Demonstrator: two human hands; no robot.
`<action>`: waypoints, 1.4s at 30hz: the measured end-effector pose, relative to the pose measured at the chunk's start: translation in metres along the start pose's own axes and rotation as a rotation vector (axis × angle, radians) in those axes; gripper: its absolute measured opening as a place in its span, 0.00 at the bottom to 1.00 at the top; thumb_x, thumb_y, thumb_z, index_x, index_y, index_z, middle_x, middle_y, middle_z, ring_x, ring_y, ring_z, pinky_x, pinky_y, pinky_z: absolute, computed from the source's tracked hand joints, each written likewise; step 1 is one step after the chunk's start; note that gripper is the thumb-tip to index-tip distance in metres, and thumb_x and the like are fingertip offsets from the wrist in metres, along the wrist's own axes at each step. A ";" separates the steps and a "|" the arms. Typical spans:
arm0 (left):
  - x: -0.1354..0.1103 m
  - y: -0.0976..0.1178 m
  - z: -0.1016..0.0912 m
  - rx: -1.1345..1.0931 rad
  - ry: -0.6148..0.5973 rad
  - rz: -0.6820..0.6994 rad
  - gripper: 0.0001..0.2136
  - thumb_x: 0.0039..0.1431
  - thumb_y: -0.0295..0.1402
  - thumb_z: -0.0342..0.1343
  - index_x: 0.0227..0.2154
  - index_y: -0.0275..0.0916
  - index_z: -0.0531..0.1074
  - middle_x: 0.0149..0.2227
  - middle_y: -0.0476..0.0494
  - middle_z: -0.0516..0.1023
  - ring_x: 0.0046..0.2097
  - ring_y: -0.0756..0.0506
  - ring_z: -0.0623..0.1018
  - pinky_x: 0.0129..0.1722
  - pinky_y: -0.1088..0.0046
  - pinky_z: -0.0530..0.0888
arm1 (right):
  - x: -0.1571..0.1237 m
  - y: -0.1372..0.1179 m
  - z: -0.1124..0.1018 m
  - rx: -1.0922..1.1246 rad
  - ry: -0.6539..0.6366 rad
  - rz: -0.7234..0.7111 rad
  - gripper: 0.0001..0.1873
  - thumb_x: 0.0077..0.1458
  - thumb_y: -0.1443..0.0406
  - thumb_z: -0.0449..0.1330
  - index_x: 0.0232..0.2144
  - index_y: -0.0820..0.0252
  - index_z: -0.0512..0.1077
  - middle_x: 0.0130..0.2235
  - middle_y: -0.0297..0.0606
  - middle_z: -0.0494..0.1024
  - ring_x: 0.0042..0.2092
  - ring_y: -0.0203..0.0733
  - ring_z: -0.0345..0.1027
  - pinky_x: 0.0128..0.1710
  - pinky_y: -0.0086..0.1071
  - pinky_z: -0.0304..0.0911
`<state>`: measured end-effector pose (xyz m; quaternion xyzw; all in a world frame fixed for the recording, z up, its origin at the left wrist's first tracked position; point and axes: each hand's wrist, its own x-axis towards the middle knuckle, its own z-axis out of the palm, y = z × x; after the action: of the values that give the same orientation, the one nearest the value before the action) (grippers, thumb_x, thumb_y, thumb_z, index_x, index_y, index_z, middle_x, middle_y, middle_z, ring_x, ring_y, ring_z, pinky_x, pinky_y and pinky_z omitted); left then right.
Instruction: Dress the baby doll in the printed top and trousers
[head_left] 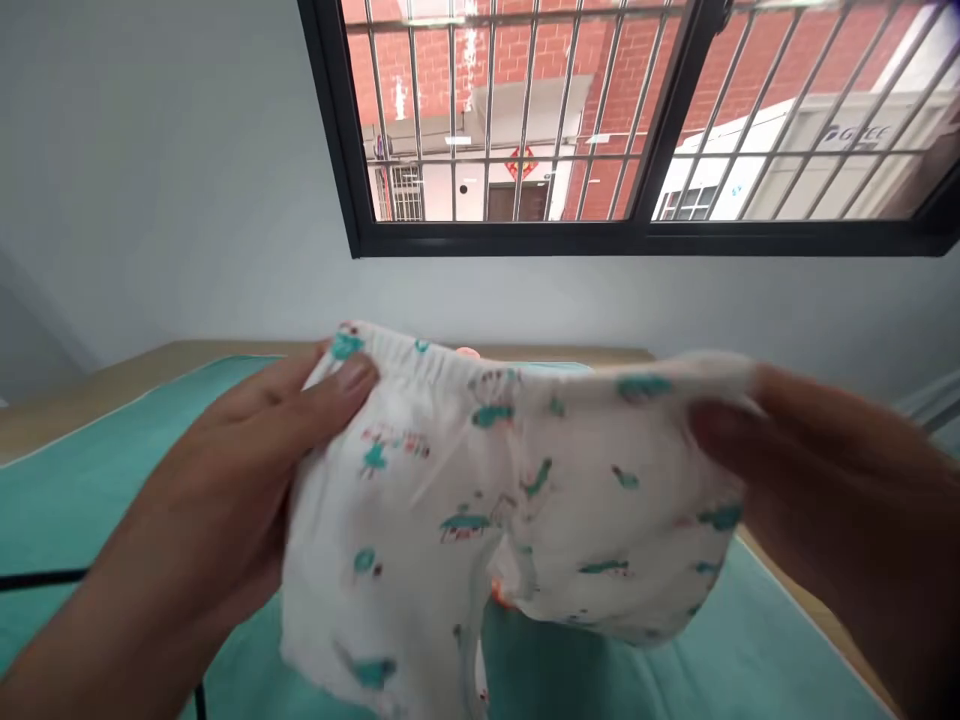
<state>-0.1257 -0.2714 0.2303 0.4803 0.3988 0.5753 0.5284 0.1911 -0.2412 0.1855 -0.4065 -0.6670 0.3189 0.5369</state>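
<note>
A small pair of white shorts (420, 480) with teal and red prints hangs stretched by its elastic waistband, raised in front of me. My left hand (255, 450) pinches the waistband's left corner, thumb on the near side. At the other end, my right hand (810, 470) grips the right corner of the waistband; it is somewhat blurred. The leg openings hang down, the left leg lower in view than the right. Something orange-red (501, 594) shows just under the crotch, mostly hidden by the fabric.
Below the shorts lies a teal cloth (150, 430) over a wooden surface (202, 352). A black cord or rod (41, 580) crosses the cloth at the left. Beyond are a pale wall (187, 200) and a black-framed window (510, 238) with metal bars.
</note>
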 end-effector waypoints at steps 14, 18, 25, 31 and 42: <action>0.141 -0.166 -0.042 0.400 0.275 -0.217 0.10 0.51 0.39 0.61 0.32 0.38 0.72 0.30 0.47 0.77 0.34 0.45 0.76 0.28 0.74 0.69 | 0.101 0.177 0.110 -0.318 -0.072 0.205 0.18 0.54 0.54 0.53 0.19 0.56 0.58 0.22 0.31 0.60 0.28 0.40 0.58 0.28 0.33 0.56; 0.149 -0.177 -0.054 0.619 0.203 -0.016 0.18 0.53 0.37 0.58 0.48 0.40 0.72 0.48 0.42 0.77 0.48 0.42 0.76 0.43 0.71 0.71 | 0.103 0.192 0.105 -0.363 -0.132 0.061 0.16 0.53 0.58 0.56 0.43 0.57 0.71 0.42 0.40 0.74 0.38 0.44 0.68 0.36 0.37 0.65; 0.144 -0.163 -0.060 0.940 -0.005 0.272 0.06 0.55 0.36 0.56 0.34 0.40 0.71 0.40 0.44 0.75 0.44 0.43 0.74 0.47 0.65 0.70 | 0.110 0.172 0.096 -0.509 -0.357 -0.308 0.11 0.59 0.65 0.57 0.44 0.54 0.74 0.41 0.40 0.76 0.46 0.47 0.67 0.47 0.43 0.64; 0.094 -0.130 -0.047 0.520 -0.076 0.223 0.08 0.57 0.38 0.60 0.31 0.40 0.70 0.47 0.44 0.76 0.50 0.43 0.74 0.51 0.64 0.70 | 0.077 0.122 0.077 -0.541 -0.407 -0.632 0.07 0.63 0.68 0.56 0.36 0.55 0.74 0.38 0.38 0.79 0.41 0.43 0.67 0.45 0.42 0.63; 0.094 -0.096 -0.015 -0.061 -0.026 0.093 0.12 0.54 0.37 0.65 0.32 0.42 0.66 0.23 0.57 0.68 0.20 0.55 0.67 0.20 0.81 0.67 | 0.061 0.050 0.078 0.173 -0.639 -0.094 0.09 0.61 0.57 0.59 0.34 0.55 0.65 0.28 0.30 0.69 0.27 0.34 0.63 0.25 0.31 0.60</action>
<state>-0.1170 -0.1651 0.1464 0.4896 0.3514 0.6047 0.5207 0.1190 -0.1628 0.1529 -0.2077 -0.7899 0.4608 0.3473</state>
